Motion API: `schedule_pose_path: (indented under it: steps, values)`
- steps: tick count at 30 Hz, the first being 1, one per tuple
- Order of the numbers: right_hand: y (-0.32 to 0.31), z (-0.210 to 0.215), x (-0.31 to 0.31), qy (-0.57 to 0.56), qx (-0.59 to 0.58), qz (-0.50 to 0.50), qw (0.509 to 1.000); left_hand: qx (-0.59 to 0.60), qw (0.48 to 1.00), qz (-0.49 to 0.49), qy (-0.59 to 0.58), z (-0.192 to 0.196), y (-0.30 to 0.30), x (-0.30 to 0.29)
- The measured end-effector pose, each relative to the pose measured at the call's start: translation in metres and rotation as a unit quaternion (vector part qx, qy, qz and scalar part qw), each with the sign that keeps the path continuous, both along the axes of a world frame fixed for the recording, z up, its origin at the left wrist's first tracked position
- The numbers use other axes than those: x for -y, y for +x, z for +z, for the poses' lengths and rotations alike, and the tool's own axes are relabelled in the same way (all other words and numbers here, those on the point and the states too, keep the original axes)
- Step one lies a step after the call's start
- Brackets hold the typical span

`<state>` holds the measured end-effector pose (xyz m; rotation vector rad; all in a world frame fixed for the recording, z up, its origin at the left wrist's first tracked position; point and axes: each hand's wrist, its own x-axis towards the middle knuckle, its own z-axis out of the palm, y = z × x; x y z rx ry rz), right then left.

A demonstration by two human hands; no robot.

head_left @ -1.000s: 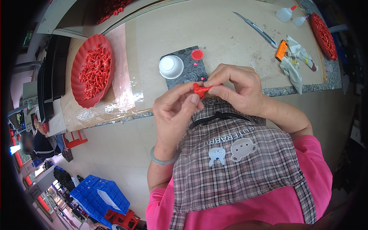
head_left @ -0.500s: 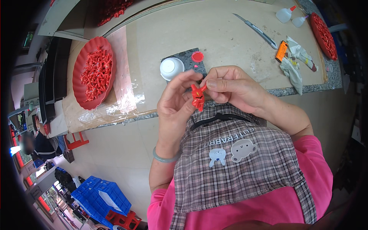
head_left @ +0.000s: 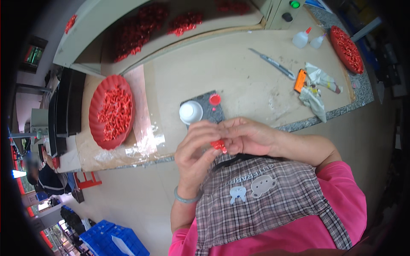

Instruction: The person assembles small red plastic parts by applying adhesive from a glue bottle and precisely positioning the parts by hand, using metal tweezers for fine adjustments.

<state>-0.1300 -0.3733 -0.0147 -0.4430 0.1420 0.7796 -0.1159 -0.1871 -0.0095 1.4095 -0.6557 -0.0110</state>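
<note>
My left hand (head_left: pixel 192 147) and my right hand (head_left: pixel 252 137) meet in front of the apron, both with fingers curled in. Between them is a small glossy red figurine (head_left: pixel 218 145), with only its lower part showing. Left fingers and thumb grip its side; right fingertips press close at its top, where the contact is partly hidden. Just beyond the hands lies a dark stone slab (head_left: pixel 208 94). On it stand a small white cup (head_left: pixel 191 112), a round red dish (head_left: pixel 215 99) and a tiny pink piece (head_left: pixel 214 109).
Left stands a scalloped red tray (head_left: pixel 95 117) of red pieces; another red tray (head_left: pixel 337 48) is far right. A craft knife (head_left: pixel 273 63), orange flat object (head_left: pixel 300 81), squeeze bottles (head_left: pixel 300 39) and crumpled cloth (head_left: pixel 313 102) lie right. Red pieces (head_left: pixel 184 23) fill a cabinet behind. A person (head_left: pixel 52 173) works far left.
The view has tilted up, showing more of the cabinet. The figurine has turned, its painted face and horns now out of sight, and my hands have closed in around it.
</note>
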Motion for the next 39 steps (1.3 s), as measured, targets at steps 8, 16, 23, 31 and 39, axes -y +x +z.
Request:
schedule_pose_path:
  steps: [8,16,23,31,39]
  values:
    - [0.025,0.021,0.019,-0.253,0.190,0.094,0.944,-0.068,0.993,0.050,-0.077,0.018,0.006,-0.007]
    - [0.190,0.019,0.102,-0.700,0.434,-0.158,0.545,-0.182,0.974,0.023,-0.133,0.020,0.016,-0.016]
    - [0.289,-0.016,0.148,-0.830,0.443,-0.194,0.278,-0.211,0.972,0.049,-0.094,0.013,0.021,-0.024]
    - [0.315,-0.034,0.157,-0.896,0.410,-0.134,0.103,-0.286,0.951,0.064,-0.102,0.012,0.030,-0.018]
    - [0.135,0.066,0.035,-0.459,0.595,0.035,0.659,-0.257,0.961,0.016,-0.100,0.001,0.037,-0.013]
